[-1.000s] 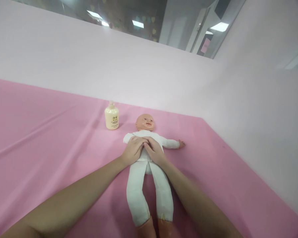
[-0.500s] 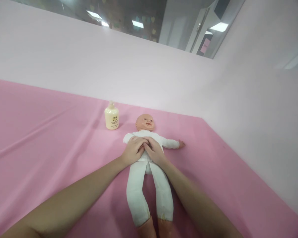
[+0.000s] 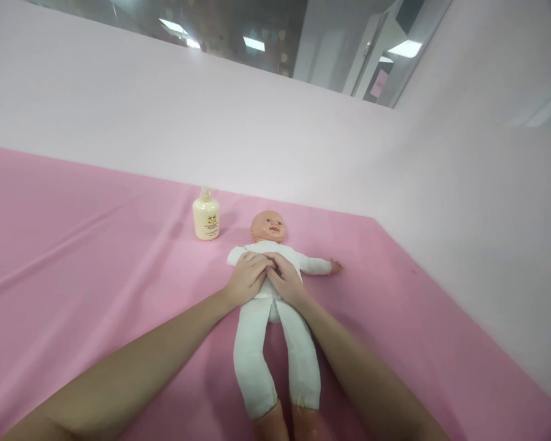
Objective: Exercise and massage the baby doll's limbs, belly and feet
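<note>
A white-suited doll (image 3: 269, 318) lies on a pink cloth (image 3: 96, 275) beside a cream-yellow bottle (image 3: 206, 215).

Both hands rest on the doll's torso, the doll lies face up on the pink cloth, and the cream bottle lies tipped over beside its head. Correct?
Not quite. In the head view the cream bottle stands upright beside the doll; the rest holds: left hand, right hand, pink cloth.

Both forearms bare, extended forward, converging toward centre; left hand (image 3: 247, 279) palm down, fingers flat and together; right hand (image 3: 284, 279) palm down beside it, fingertips of both hands touching, wrists straight
</note>
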Available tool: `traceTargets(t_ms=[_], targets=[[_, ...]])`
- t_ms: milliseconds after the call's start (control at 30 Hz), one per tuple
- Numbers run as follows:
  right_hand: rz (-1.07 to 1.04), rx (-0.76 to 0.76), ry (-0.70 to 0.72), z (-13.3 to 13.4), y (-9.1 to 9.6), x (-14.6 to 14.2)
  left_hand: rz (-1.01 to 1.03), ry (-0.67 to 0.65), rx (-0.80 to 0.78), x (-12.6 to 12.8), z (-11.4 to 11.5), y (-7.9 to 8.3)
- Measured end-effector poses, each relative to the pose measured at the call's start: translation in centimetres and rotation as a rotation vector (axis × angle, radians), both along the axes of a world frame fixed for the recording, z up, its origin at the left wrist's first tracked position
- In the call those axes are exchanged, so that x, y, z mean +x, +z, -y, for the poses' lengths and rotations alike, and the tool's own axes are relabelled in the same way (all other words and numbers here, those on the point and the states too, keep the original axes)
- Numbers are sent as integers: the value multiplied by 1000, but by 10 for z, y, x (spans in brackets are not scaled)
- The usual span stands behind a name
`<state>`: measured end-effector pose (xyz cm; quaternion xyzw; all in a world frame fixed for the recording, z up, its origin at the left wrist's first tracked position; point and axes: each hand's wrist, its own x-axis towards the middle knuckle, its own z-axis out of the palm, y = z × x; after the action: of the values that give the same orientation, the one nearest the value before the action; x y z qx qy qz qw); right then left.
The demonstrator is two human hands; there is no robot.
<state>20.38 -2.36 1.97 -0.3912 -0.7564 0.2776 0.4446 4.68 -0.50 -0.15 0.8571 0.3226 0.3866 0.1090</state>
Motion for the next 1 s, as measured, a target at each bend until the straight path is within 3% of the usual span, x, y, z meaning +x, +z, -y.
traceTargets(t_ms=[1000], targets=[[0,-4,16,0,-1,1,53,5,22,1,2,1]])
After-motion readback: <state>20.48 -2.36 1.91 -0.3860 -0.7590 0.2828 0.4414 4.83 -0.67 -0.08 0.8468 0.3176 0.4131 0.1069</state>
